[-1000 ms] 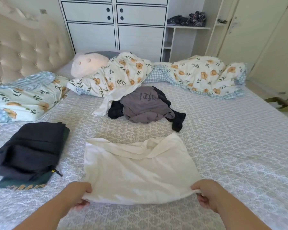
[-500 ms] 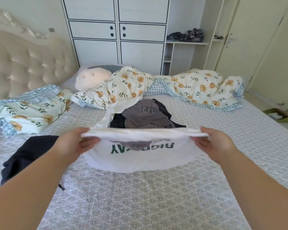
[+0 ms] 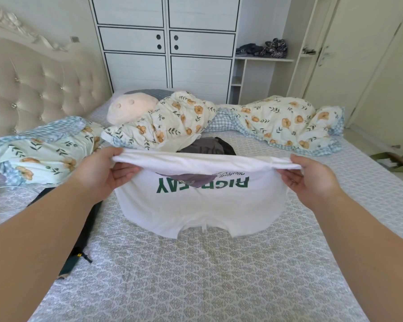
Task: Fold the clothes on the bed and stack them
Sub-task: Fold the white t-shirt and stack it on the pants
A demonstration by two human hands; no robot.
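Observation:
A white T-shirt point(image 3: 200, 205) with green lettering hangs in front of me above the bed point(image 3: 196, 275), its lower edge resting on the sheet. My left hand point(image 3: 100, 173) grips its upper left corner and my right hand point(image 3: 312, 180) grips its upper right corner, the top edge stretched between them. Behind the shirt a pile of unfolded grey and black clothes point(image 3: 207, 146) is mostly hidden. The stack of folded dark clothes point(image 3: 84, 228) lies at the left, largely covered by my left forearm.
A floral duvet point(image 3: 277, 122) is bunched along the far side of the bed, with a floral pillow point(image 3: 44, 156) and a pink plush pillow point(image 3: 130, 108) near the padded headboard point(image 3: 33, 84). A white wardrobe point(image 3: 168, 43) stands behind. The bed's right edge drops to the floor.
Both hands have lifted the white shirt off the sheet by its near edge and raised it higher, so the printed side now hangs facing me.

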